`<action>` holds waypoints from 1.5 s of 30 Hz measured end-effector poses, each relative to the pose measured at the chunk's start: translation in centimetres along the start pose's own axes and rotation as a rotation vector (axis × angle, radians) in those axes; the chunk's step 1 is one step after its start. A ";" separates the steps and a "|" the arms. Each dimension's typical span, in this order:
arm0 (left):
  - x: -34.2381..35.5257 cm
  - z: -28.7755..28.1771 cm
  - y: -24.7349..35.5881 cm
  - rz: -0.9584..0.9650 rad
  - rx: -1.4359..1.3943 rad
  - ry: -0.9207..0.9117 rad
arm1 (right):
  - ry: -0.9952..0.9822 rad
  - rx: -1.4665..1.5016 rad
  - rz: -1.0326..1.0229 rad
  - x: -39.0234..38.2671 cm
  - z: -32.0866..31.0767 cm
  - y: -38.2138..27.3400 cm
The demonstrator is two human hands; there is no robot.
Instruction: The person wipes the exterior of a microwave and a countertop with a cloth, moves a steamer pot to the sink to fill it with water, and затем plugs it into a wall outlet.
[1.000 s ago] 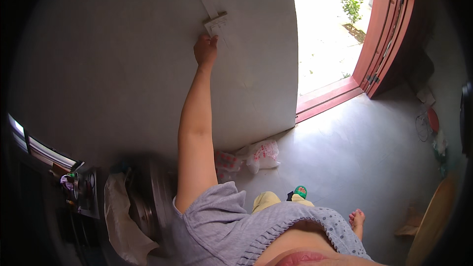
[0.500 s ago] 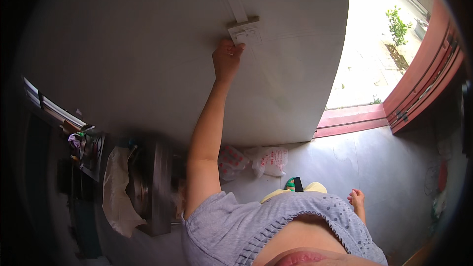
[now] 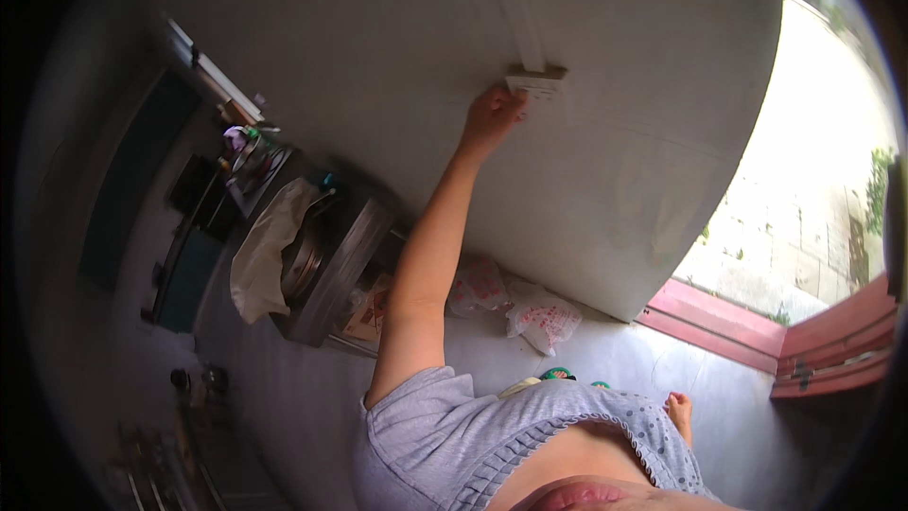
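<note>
My left arm stretches up and forward to a pale wall. The left hand [image 3: 494, 119] has its fingers curled in and touches the lower left part of a white wall switch plate [image 3: 537, 88]. A thin strip of cable trunking [image 3: 526, 33] runs up from this plate. Nothing is visibly held in that hand. My right hand [image 3: 678, 411] hangs low beside my body, its fingers loosely bent and apart, holding nothing.
White plastic bags with red print [image 3: 544, 320] lie on the floor at the wall's foot. Left stands a dark cabinet [image 3: 331, 270] with a beige cloth [image 3: 270, 251] beside it. A doorway with a red sill [image 3: 714, 326] opens outdoors at right.
My view has turned left, so the wall, plate and doorway appear farther right and more of the cabinet side shows. The left hand stays at the switch plate; the right hand still hangs.
</note>
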State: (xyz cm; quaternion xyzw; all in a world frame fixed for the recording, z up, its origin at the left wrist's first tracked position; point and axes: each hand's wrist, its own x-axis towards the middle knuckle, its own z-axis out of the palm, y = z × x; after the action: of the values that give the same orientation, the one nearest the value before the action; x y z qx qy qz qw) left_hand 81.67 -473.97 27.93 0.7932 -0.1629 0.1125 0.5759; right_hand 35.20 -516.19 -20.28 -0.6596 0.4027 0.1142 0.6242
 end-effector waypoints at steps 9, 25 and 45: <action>-1.1 2.7 -2.2 0.116 -0.065 0.100 | -0.087 -0.126 0.100 6.6 -1.9 -7.1; -2.2 0.9 1.2 -0.330 -0.223 0.149 | -0.321 -0.197 0.083 9.1 0.0 -9.0; -88.7 9.2 -17.6 -1.759 0.093 -0.018 | -0.558 -0.487 -0.590 1.5 18.2 -23.5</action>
State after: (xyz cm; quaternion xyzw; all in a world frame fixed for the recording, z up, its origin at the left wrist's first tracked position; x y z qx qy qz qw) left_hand 6.68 -466.32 -22.83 0.6546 0.5072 -0.3715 0.4198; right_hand 58.39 -502.52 -7.63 -0.8173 -0.0231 0.1960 0.5414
